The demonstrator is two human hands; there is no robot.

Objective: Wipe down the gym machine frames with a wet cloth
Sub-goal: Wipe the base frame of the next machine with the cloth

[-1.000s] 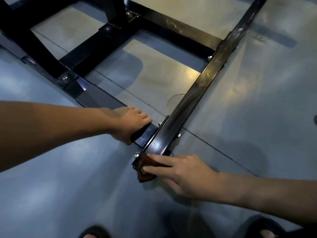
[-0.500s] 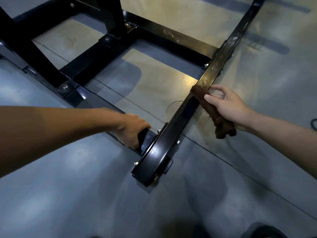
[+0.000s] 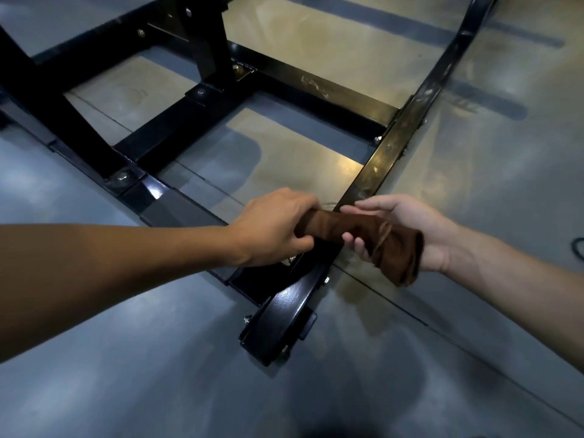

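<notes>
while both hands meet above the black frame (image 3: 384, 153), a brown cloth (image 3: 363, 237) stretches between them. the left hand (image 3: 271, 229) grips one end in curled fingers; the right hand (image 3: 407, 230) cradles the bunched other end with loosely bent fingers on the grey floor (image 3: 126, 358) side.

your left hand (image 3: 271, 229) hides one end of the cloth (image 3: 363, 237), and the cloth covers part of the frame (image 3: 379, 159) rail beneath. the frame runs off the top edge. a dark object (image 3: 579, 248) at the right edge is cut off.
</notes>
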